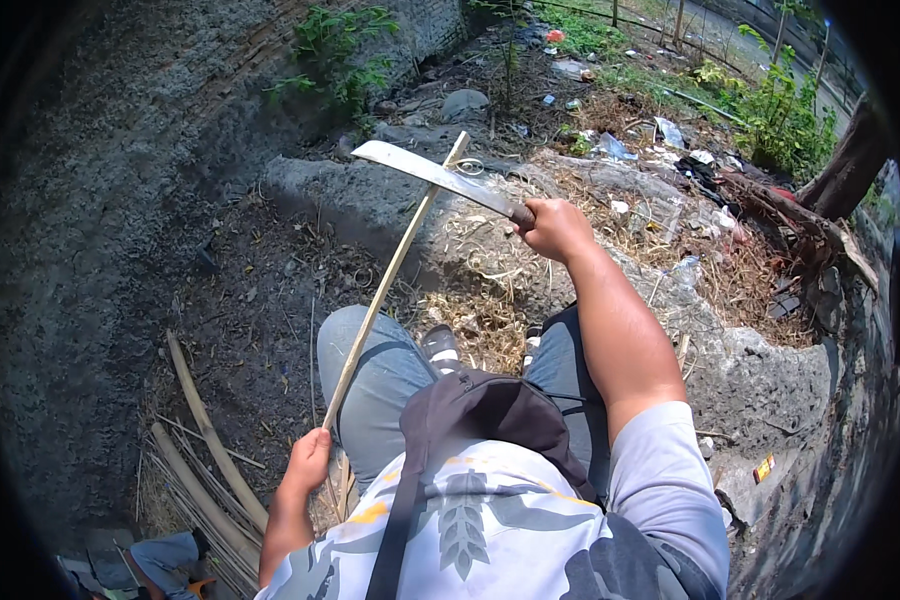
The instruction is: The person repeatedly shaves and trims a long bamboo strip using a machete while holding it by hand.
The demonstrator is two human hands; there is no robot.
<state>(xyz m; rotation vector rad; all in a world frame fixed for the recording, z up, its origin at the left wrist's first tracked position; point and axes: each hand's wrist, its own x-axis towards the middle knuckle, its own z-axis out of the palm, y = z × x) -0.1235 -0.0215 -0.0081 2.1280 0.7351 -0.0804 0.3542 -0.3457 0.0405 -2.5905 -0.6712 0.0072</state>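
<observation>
My right hand (557, 230) is closed round the dark handle of a machete (407, 163), whose long pale blade points to the left. Beneath the blade runs a thin bamboo strip (388, 285), slanting from my left side up past my knee. The blade crosses the strip close to its far end. Beside that crossing a thin curled shaving (470, 167) shows. My left hand (308, 460) grips the strip's near end, low beside my thigh. The strip passes over my left knee in jeans (368, 350).
Long bamboo pieces (210, 440) lie on the ground at lower left. A rough wall (80, 250) rises on the left. Ahead sits a rocky ledge (340, 200) with shavings and litter. A tree trunk (845, 170) stands at right. Another person's leg (165, 562) shows at bottom left.
</observation>
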